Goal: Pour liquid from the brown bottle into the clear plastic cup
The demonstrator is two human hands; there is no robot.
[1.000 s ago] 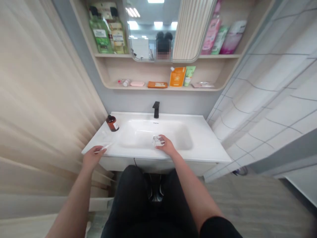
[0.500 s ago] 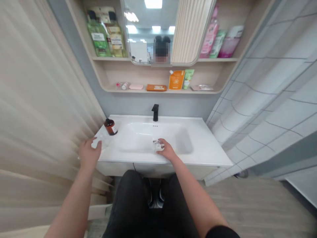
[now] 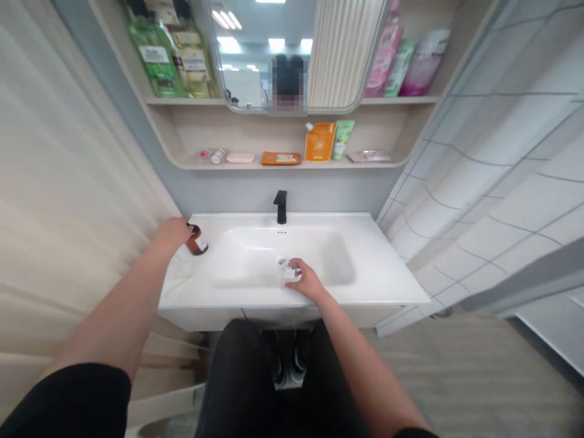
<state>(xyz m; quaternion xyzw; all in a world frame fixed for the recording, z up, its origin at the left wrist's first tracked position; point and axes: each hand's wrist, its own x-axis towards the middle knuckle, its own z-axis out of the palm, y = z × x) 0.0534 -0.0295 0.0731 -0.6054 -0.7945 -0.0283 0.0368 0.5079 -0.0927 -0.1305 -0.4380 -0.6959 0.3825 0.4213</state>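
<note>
Amber, the bottle (image 3: 198,242) by the washbasin's (image 3: 387,264) back-left corner seemed mid-grasp, wanting a firm hold, the left hand's (image 3: 174,232) closure unclear, the curled right hand (image 3: 305,281) holding a clear container (image 3: 289,275).

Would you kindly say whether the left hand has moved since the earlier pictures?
Yes: against the counter, the left hand has moved rearward, toward the wall, to the brown bottle.

The person's two hands (image 3: 307,281) show, with one sink (image 3: 246,266), one tap (image 3: 281,208), one mirror (image 3: 255,53), one brown bottle (image 3: 197,243), one clear container (image 3: 289,277), one orange pouch (image 3: 320,143), one orange packet (image 3: 281,159), one pink bottle (image 3: 384,58), one purple bottle (image 3: 420,72)
</note>
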